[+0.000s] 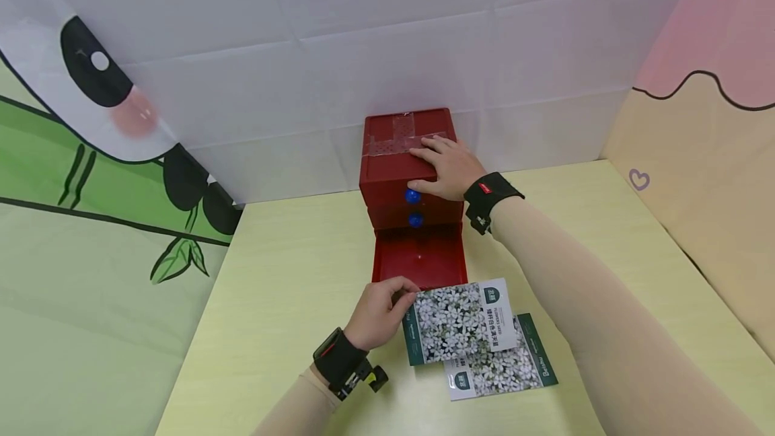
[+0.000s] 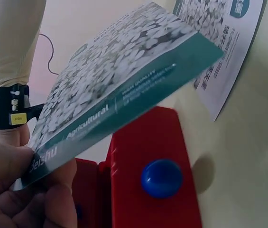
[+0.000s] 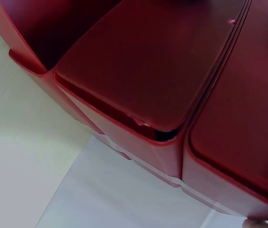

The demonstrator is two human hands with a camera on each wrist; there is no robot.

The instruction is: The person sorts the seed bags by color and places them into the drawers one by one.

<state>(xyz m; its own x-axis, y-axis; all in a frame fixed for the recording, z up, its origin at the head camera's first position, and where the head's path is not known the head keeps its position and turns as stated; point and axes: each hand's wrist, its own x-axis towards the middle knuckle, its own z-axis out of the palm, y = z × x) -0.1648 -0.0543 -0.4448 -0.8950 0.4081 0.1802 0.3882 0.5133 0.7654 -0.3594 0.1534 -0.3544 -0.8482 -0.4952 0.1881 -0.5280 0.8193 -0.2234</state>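
Covering second packet (image 1: pixel 508 365), hiding drawer knob (image 2: pixel 161 177) — upper packet (image 1: pixel 455 320)

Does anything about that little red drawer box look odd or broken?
Yes: clear tape patches are stuck across the top of the red drawer box, hinting at a repair. Its bottom drawer is pulled out. No spill shows.

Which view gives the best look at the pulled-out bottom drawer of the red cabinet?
The head view: the open bottom drawer shows whole below two shut drawers, its inside visible. The left wrist view shows only its front and blue knob, partly behind the seed packet. The right wrist view catches just a corner of it.
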